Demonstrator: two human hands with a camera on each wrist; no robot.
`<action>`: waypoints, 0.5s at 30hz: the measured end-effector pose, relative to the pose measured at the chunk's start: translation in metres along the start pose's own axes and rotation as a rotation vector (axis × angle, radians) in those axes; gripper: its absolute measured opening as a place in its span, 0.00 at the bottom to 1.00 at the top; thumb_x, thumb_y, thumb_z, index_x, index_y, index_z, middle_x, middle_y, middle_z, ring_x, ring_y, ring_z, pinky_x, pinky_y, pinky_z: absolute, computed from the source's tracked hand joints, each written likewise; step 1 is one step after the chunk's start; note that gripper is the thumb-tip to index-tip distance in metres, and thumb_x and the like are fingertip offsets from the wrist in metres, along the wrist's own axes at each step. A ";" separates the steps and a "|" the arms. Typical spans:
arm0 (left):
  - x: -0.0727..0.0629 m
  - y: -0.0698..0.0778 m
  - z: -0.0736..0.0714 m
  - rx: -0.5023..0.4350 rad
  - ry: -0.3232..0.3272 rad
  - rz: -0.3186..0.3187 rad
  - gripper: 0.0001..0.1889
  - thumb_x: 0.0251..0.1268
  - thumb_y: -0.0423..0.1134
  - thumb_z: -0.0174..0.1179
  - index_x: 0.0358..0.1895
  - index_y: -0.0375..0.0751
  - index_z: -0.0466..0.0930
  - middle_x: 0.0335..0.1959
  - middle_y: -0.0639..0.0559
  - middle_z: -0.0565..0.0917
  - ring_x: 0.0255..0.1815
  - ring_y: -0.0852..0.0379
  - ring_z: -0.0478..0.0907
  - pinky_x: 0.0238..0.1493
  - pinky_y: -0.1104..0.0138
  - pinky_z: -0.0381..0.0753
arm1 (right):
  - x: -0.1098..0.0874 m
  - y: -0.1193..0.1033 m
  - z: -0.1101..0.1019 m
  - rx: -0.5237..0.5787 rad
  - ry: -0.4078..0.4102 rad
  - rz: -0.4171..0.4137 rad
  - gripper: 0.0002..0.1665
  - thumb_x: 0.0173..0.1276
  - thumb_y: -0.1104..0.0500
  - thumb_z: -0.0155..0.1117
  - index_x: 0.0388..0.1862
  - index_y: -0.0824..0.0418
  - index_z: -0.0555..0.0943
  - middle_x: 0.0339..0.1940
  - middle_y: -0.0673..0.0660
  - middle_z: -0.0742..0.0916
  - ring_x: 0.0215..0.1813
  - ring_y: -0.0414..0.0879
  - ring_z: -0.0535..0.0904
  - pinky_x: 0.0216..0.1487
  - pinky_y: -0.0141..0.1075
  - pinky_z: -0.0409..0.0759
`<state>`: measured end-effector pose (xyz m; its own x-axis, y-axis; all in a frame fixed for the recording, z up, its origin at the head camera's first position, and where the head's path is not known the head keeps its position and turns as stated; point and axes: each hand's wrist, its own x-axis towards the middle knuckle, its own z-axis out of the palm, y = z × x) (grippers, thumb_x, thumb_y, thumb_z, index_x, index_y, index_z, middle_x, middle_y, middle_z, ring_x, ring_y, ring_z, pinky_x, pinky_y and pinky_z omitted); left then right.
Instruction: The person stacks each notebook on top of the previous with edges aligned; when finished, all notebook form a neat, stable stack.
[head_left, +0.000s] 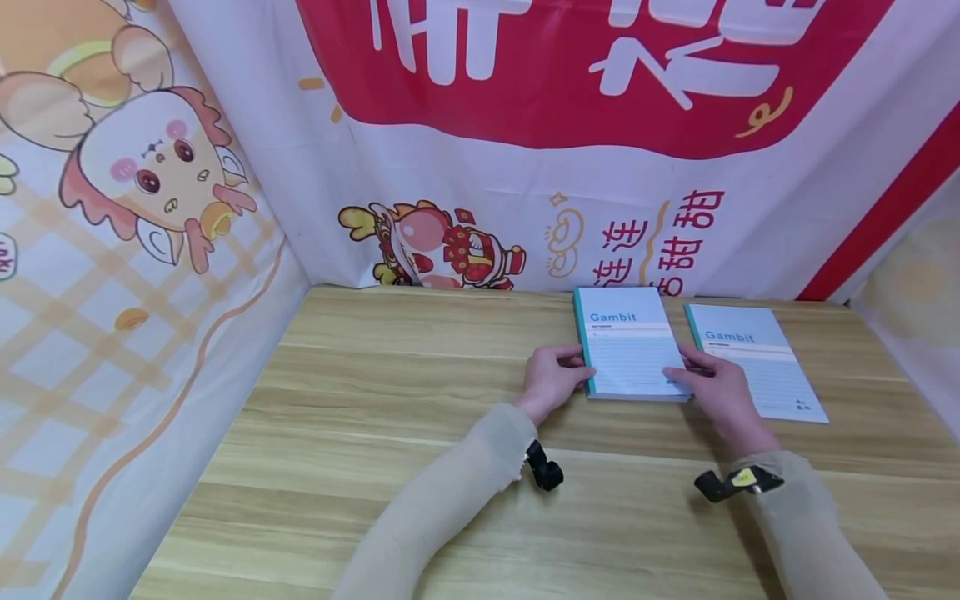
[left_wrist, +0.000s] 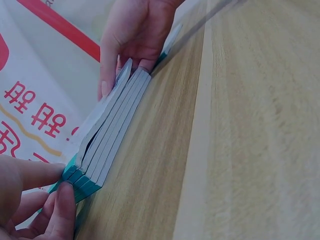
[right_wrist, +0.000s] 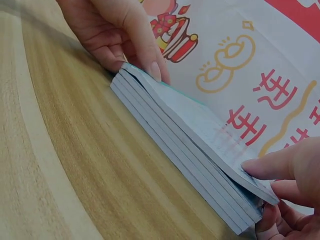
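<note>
A stack of several notebooks [head_left: 630, 342] with pale blue covers marked "Gambit" and green spines lies near the table's back edge. My left hand [head_left: 553, 379] holds the spine side of the stack; in the left wrist view its fingertips [left_wrist: 64, 200] touch the green spines near the front corner. My right hand [head_left: 720, 392] grips the opposite edge, its thumb on the top cover. In the right wrist view the top notebook [right_wrist: 220, 167] is bent up a little at that side, leaving a narrow gap above the notebooks [right_wrist: 187, 167] beneath.
Another "Gambit" notebook [head_left: 765, 362] lies flat to the right of the stack, partly behind my right hand. A printed cloth [head_left: 465, 167] hangs along the back of the wooden table [head_left: 375, 400], and another cloth [head_left: 150, 333] hangs at the left.
</note>
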<state>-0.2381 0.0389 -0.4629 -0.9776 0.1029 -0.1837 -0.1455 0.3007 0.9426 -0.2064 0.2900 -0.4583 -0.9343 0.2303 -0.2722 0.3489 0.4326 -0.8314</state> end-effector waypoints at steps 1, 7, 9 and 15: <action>0.000 0.000 0.000 0.000 0.000 -0.002 0.23 0.61 0.36 0.74 0.60 0.46 0.84 0.34 0.62 0.84 0.37 0.64 0.80 0.40 0.71 0.84 | 0.000 0.000 0.000 -0.001 -0.001 0.000 0.44 0.73 0.42 0.66 0.81 0.54 0.61 0.78 0.65 0.67 0.77 0.61 0.61 0.73 0.59 0.64; 0.000 0.000 0.000 0.008 -0.002 -0.001 0.23 0.61 0.37 0.74 0.61 0.47 0.84 0.34 0.62 0.83 0.36 0.64 0.80 0.39 0.71 0.84 | -0.003 -0.006 -0.001 -0.095 -0.053 -0.021 0.45 0.75 0.40 0.61 0.81 0.58 0.59 0.77 0.68 0.66 0.76 0.65 0.60 0.72 0.63 0.63; 0.000 0.000 0.000 0.015 -0.003 -0.001 0.23 0.62 0.37 0.74 0.61 0.47 0.84 0.34 0.62 0.83 0.36 0.64 0.80 0.39 0.71 0.84 | -0.004 -0.008 -0.002 -0.148 -0.074 -0.033 0.44 0.77 0.39 0.59 0.81 0.60 0.59 0.77 0.69 0.66 0.76 0.67 0.60 0.71 0.64 0.63; 0.000 0.000 0.000 0.041 -0.017 0.002 0.23 0.63 0.38 0.73 0.62 0.48 0.83 0.35 0.63 0.83 0.36 0.65 0.80 0.40 0.72 0.84 | -0.003 -0.008 -0.003 -0.194 -0.096 -0.037 0.44 0.78 0.38 0.57 0.80 0.61 0.59 0.77 0.69 0.66 0.76 0.68 0.58 0.70 0.66 0.63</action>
<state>-0.2377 0.0393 -0.4628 -0.9752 0.1192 -0.1865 -0.1365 0.3392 0.9308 -0.2067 0.2882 -0.4495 -0.9463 0.1311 -0.2954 0.3128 0.6010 -0.7354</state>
